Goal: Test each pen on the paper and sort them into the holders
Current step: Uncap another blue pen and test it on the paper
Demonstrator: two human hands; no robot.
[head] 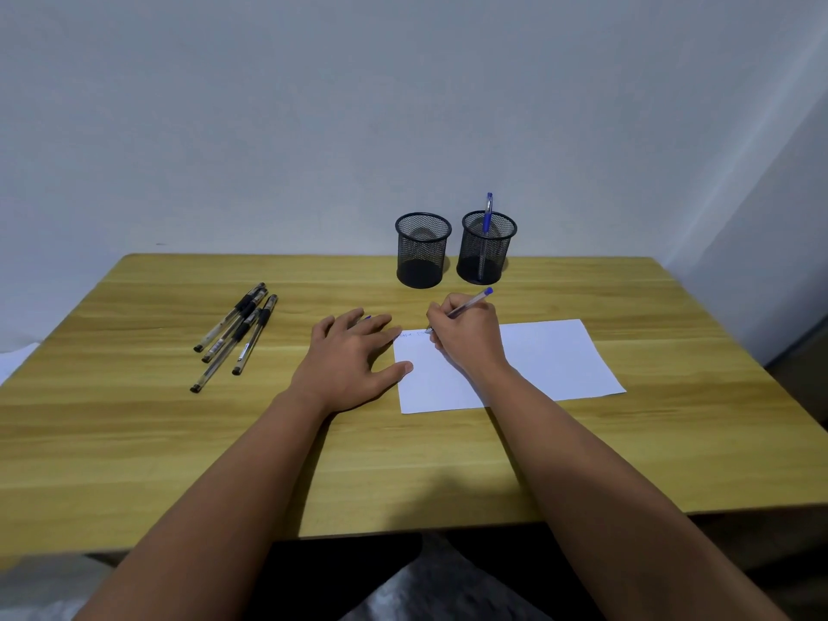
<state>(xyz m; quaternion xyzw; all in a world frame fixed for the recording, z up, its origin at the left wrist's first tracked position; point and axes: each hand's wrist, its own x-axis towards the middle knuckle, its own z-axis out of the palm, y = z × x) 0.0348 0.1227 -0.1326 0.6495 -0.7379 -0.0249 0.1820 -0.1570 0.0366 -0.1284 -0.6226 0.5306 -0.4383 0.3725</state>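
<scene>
My right hand point(466, 336) grips a blue pen point(474, 300) with its tip on the top left corner of the white paper point(551, 360), where faint marks show. My left hand point(354, 360) lies flat on the table, thumb on the paper's left edge; a bit of blue, perhaps a pen cap, peeks from under its fingers. Several black pens point(237, 336) lie in a loose bundle to the left. Two black mesh holders stand at the back: the left holder point(422, 249) looks empty, the right holder point(486, 246) has one blue pen point(487, 212) upright in it.
The wooden table point(134, 432) stands against a pale wall. Its front edge runs across the lower view, with dark floor and my lap below. A white sheet edge shows at the far left, off the table.
</scene>
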